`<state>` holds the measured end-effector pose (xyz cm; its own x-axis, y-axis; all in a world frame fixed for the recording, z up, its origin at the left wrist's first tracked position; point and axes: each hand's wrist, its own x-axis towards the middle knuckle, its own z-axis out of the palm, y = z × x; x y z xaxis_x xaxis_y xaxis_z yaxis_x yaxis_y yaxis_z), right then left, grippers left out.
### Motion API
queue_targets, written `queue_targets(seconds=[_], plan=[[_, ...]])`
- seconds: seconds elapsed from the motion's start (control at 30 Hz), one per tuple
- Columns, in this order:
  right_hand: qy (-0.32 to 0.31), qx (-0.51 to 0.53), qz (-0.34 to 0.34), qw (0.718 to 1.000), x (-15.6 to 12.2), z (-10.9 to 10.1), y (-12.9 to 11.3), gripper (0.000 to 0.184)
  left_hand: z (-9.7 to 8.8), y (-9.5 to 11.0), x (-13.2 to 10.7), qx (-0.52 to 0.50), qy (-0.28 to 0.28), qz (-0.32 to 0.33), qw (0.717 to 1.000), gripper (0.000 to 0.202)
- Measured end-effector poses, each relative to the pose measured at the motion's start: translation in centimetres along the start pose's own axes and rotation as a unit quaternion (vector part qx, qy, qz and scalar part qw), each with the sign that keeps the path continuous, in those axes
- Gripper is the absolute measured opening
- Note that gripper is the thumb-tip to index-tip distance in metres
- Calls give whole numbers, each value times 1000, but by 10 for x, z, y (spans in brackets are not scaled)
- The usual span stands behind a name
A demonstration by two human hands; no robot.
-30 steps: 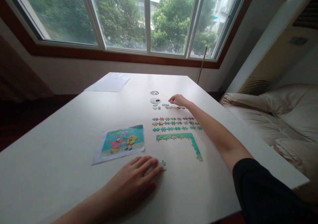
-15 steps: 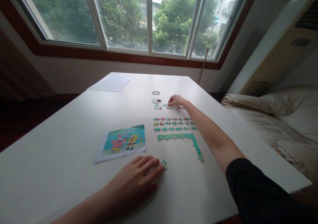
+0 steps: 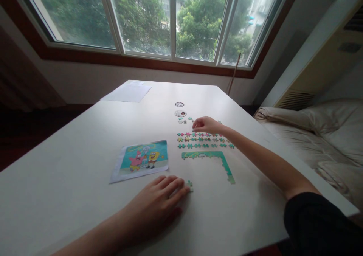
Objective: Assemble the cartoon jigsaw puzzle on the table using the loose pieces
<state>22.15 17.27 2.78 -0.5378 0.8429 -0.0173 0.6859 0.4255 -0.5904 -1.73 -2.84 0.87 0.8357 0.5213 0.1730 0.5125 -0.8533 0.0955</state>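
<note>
The right hand (image 3: 205, 124) reaches over the far scatter of loose jigsaw pieces (image 3: 183, 121) on the table (image 3: 85, 135), its grip curled at the fingertips. I cannot tell whether a piece is pinched inside, so this looks like the picking step. Fitting a piece would call for carrying it to the assembled border corner (image 3: 210, 155), beyond the sorted rows (image 3: 204, 139). The left hand (image 3: 159, 199) lies flat with its grip released, fingertips touching a single piece (image 3: 189, 185) beside the reference picture (image 3: 141, 160). The two round discs (image 3: 180, 113) are too small to identify.

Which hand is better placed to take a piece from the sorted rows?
Probably the right hand: it sits just beyond the rows. The left hand lies flat, touching a lone piece.
</note>
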Motion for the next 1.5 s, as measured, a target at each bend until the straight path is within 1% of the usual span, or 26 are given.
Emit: queue_targets(seconds=[0.07, 0.13, 0.17, 0.23, 0.3, 0.43, 0.53, 0.6, 0.73, 0.9, 1.0, 1.07, 1.13, 1.23, 1.3, 1.33, 1.37, 1.43, 1.47, 1.5], plan=[[-69, 94, -23, 993, -34, 11, -15, 25, 0, 0, 0, 0, -7, -1, 1000, 36], [-111, 143, -12, 983, -67, 23, -30, 23, 0, 0, 1, 2, -12, -2, 1000, 35], [-117, 142, -5, 983, -81, 28, -37, 21, 0, 1, 1, 3, -13, -2, 1000, 34], [-107, 110, 0, 988, -105, 37, -46, 18, 0, 1, 2, 6, -16, -3, 1000, 35], [-86, 69, 0, 994, -119, 42, -50, 16, 0, 1, 2, 9, -18, -3, 1000, 35], [-42, -8, -6, 999, -126, 38, -46, 14, -1, 1, 1, 13, -25, -1, 1000, 35], [-40, -27, -30, 998, -124, 30, -42, 14, -2, 0, 1, 13, -31, 2, 999, 35], [-55, -27, -55, 997, -125, 27, -41, 15, -2, 0, 1, 12, -32, 3, 999, 35], [-107, -18, -107, 988, -126, 27, -42, 20, -3, 0, 2, 14, -29, 1, 999, 35], [-135, -33, -120, 983, -125, 31, -45, 20, -3, 1, 2, 6, -35, 0, 999, 35], [-143, -40, -145, 978, -124, 32, -47, 24, -2, 1, 1, 6, -32, 1, 999, 36], [-139, -44, -164, 976, -121, 31, -47, 26, -2, 1, 2, 6, -30, 0, 1000, 36], [-129, -46, -176, 975, -111, 26, -44, 26, -3, 1, 2, 5, -30, -1, 1000, 36], [-98, -59, -178, 977, -81, 12, -31, 24, -3, 1, 3, 3, -29, -2, 1000, 36], [-60, -92, -151, 982, -51, 1, -18, 22, -2, 1, 3, 2, -26, -4, 1000, 36], [-34, -106, -126, 986, -35, -4, -11, 22, -1, 0, 3, 0, -24, -4, 1000, 36], [-2, -116, -93, 989, -18, -8, -4, 21, -1, 0, 3, -1, -22, -4, 1000, 37], [39, -134, -25, 990, 13, -14, 6, 20, 0, 0, 2, -2, -20, -3, 1000, 37], [56, -145, 10, 988, 27, -15, 10, 20, 0, 0, 1, -2, -20, -2, 1000, 37], [65, -150, 26, 986, 39, -15, 13, 21, 0, 0, 1, -3, -19, -1, 1000, 38]])
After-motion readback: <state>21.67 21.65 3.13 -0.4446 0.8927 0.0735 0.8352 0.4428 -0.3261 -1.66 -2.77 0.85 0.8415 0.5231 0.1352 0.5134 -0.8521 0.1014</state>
